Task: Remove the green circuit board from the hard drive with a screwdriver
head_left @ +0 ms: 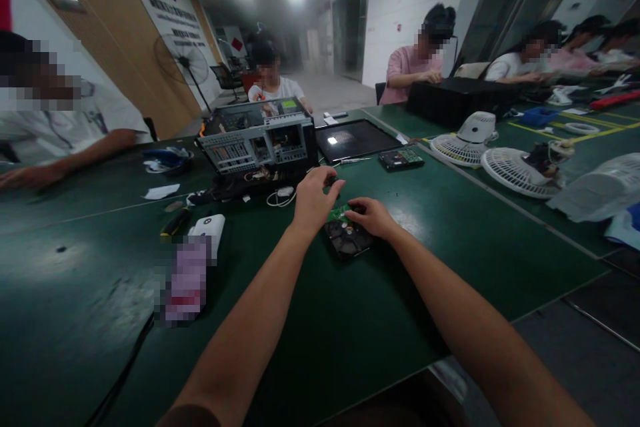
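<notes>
Bare hands meet over a hard drive: the left hand [316,197] is raised above its far left corner, fingers curled and thumb apart, with something small and dark by the fingertips, though whether it is grasped I cannot tell; the right hand [371,216] touches the green circuit board at the drive's far right end, its grip unclear. Beneath them spreads the green counter [475,240]. An open computer case [260,143] lies on its side beyond the left hand, with a flat black panel [357,138] to its right. White fan grilles [515,172] lie farther right. The hard drive [347,239] rests flat on the counter between the forearms, and a second drive [401,159] lies beyond the right hand, near the panel. Off to the left are a white device [213,228] and, just beside it, a yellow-and-black tool handle [175,223]. A slim screwdriver [356,160] lies near the panel's close edge.
</notes>
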A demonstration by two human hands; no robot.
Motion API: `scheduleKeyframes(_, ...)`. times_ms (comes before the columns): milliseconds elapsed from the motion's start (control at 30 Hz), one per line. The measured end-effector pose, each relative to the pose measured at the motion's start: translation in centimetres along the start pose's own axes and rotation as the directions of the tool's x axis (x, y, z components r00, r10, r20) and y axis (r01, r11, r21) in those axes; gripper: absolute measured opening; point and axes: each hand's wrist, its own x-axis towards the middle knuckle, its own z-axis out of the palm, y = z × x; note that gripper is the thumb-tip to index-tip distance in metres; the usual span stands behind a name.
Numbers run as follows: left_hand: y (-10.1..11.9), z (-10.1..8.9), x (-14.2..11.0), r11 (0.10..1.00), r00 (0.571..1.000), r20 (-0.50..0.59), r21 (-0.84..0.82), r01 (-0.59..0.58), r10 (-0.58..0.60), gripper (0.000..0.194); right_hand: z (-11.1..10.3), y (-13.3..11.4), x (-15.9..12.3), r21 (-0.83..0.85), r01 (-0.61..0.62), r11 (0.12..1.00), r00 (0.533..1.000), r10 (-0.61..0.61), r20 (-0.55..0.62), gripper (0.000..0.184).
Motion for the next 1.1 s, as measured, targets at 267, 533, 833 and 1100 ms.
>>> scheduleKeyframes(267,-0.1,-0.4,0.1,0.991,0.998,0.0,0.113,-0.067,0.068,0.022,0.0,0.2,0.1,-0.012,0.009,1.0,1.0,-0.009,0.004,0.04)
scheduleKeyframes(533,-0.2,0.1,-0.2,0.988,0.993,-0.011,0.107,-0.115,0.117,0.024,0.0,0.0,0.0,-0.007,0.012,1.0,1.0,-0.012,-0.002,0.039)
scheduleKeyframes(833,-0.4,0.6,-0.3,0.99,0.99,-0.05,0.063,-0.129,0.133,0.019,0.1,0.3,0.0,0.002,0.016,1.0,1.0,-0.016,-0.004,0.039)
scheduleKeyframes(1100,-0.5,0.8,-0.6,0.996,0.996,-0.024,0.022,-0.084,0.085,0.019,0.1,0.1,-0.1,-0.005,0.017,1.0,1.0,-0.017,-0.009,0.04)
